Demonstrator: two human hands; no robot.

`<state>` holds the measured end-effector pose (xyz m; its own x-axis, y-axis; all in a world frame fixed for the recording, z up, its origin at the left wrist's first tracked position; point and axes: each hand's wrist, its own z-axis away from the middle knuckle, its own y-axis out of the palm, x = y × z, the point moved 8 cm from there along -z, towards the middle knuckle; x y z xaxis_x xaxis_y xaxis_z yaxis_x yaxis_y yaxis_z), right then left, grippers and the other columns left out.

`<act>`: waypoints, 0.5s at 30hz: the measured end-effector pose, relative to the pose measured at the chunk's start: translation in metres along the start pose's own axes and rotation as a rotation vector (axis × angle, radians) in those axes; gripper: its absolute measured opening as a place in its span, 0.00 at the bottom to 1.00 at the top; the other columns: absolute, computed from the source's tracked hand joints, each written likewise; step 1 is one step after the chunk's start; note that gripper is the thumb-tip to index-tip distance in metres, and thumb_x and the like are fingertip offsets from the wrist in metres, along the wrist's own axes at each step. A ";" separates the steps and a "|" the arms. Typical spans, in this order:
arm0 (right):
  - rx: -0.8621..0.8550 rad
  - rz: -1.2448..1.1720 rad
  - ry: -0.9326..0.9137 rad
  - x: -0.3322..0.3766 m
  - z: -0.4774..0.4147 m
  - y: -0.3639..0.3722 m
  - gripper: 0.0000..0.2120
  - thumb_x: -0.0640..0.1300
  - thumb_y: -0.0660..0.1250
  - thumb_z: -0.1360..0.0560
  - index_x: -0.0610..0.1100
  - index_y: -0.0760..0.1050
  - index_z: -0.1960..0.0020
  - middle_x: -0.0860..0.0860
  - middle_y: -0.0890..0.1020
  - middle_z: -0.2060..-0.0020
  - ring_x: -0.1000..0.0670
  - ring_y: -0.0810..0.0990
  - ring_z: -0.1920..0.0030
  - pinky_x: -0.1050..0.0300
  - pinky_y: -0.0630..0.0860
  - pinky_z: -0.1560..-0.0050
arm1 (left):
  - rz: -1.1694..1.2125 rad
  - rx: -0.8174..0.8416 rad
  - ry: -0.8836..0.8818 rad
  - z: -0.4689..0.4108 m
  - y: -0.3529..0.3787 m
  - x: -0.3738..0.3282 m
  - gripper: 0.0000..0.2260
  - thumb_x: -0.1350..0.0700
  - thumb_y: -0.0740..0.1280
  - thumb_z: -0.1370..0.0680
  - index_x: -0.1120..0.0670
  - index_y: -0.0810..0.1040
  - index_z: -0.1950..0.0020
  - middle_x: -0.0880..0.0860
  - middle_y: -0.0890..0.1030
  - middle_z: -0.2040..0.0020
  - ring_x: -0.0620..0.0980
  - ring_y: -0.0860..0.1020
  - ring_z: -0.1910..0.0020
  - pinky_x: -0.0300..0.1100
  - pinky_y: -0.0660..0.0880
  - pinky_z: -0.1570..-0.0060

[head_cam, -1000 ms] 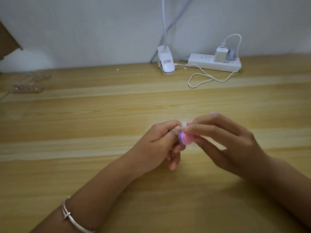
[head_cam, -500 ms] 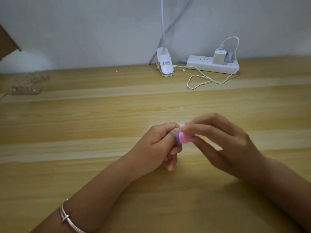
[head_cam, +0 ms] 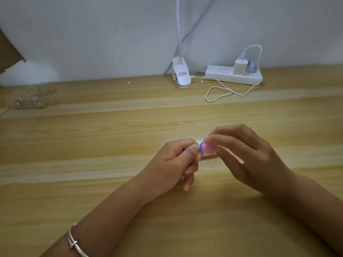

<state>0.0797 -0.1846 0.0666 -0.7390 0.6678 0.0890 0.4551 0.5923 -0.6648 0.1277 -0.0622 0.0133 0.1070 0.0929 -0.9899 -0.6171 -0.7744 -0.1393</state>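
I see the left grip (head_cam: 174, 160) and the right grip (head_cam: 246, 156) meeting above the middle of the desk (head_cam: 92, 145). Both pinch a small pink-and-purple round piece (head_cam: 207, 148) by the fingertips, left on the purple end, right on the pink. Glare washes out its detail. The desk is pale wood in long planks. At its far edge, against a plain grey wall (head_cam: 92, 34), sit a white clip lamp base (head_cam: 181, 76) and, right of it, a power strip (head_cam: 222, 75) with a looped white cable (head_cam: 219, 93). Clear plastic bits (head_cam: 31, 98) lie far left.

Wood-grain table (head_cam: 92, 145), matt; power strip (head_cam: 222, 76) glossy white plastic; bracelet (head_cam: 74, 243) shiny metal.
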 end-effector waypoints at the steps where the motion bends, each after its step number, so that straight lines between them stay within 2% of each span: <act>1: -0.003 -0.011 0.011 0.000 0.000 0.001 0.09 0.28 0.68 0.23 0.34 0.83 0.46 0.41 0.82 0.50 0.43 0.82 0.51 0.49 0.78 0.49 | 0.007 0.003 -0.006 0.001 0.000 0.001 0.15 0.59 0.54 0.15 0.55 0.71 0.61 0.48 0.67 0.72 0.49 0.70 0.79 0.41 0.66 0.74; 4: 0.016 -0.062 -0.068 0.020 0.001 0.010 0.09 0.29 0.66 0.22 0.35 0.83 0.45 0.42 0.82 0.48 0.45 0.81 0.49 0.59 0.74 0.42 | 0.035 0.016 -0.003 0.001 0.004 0.000 0.15 0.56 0.56 0.16 0.67 0.71 0.54 0.54 0.67 0.70 0.49 0.70 0.78 0.41 0.67 0.76; 6: 0.041 -0.059 -0.109 0.023 0.001 0.012 0.10 0.28 0.65 0.22 0.34 0.83 0.45 0.41 0.82 0.48 0.44 0.80 0.48 0.59 0.72 0.40 | 0.033 0.009 0.005 0.000 0.003 -0.001 0.17 0.55 0.56 0.17 0.70 0.71 0.51 0.56 0.67 0.69 0.48 0.71 0.78 0.41 0.68 0.75; 9: 0.024 -0.064 -0.043 0.009 0.000 0.006 0.10 0.30 0.63 0.21 0.32 0.82 0.44 0.41 0.82 0.48 0.43 0.80 0.49 0.53 0.76 0.44 | 0.010 -0.013 -0.004 -0.001 -0.001 -0.001 0.14 0.57 0.54 0.15 0.62 0.72 0.56 0.48 0.67 0.72 0.48 0.70 0.78 0.43 0.68 0.74; 12: -0.029 -0.159 -0.011 0.013 0.000 0.003 0.12 0.31 0.64 0.21 0.37 0.78 0.40 0.43 0.81 0.45 0.45 0.80 0.45 0.52 0.77 0.44 | 0.024 -0.021 -0.027 -0.002 -0.002 0.004 0.14 0.58 0.54 0.15 0.64 0.71 0.56 0.47 0.67 0.72 0.48 0.69 0.78 0.44 0.68 0.73; 15: -0.084 -0.133 0.031 0.008 0.001 -0.006 0.11 0.31 0.65 0.21 0.36 0.77 0.40 0.43 0.79 0.45 0.46 0.80 0.44 0.53 0.77 0.43 | 0.047 -0.042 0.001 -0.002 -0.003 0.001 0.14 0.56 0.56 0.16 0.57 0.72 0.59 0.48 0.68 0.71 0.49 0.70 0.78 0.42 0.67 0.74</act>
<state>0.0704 -0.1834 0.0708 -0.7801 0.5941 0.1959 0.3957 0.7112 -0.5811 0.1311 -0.0603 0.0127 0.0797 0.0550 -0.9953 -0.5884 -0.8034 -0.0916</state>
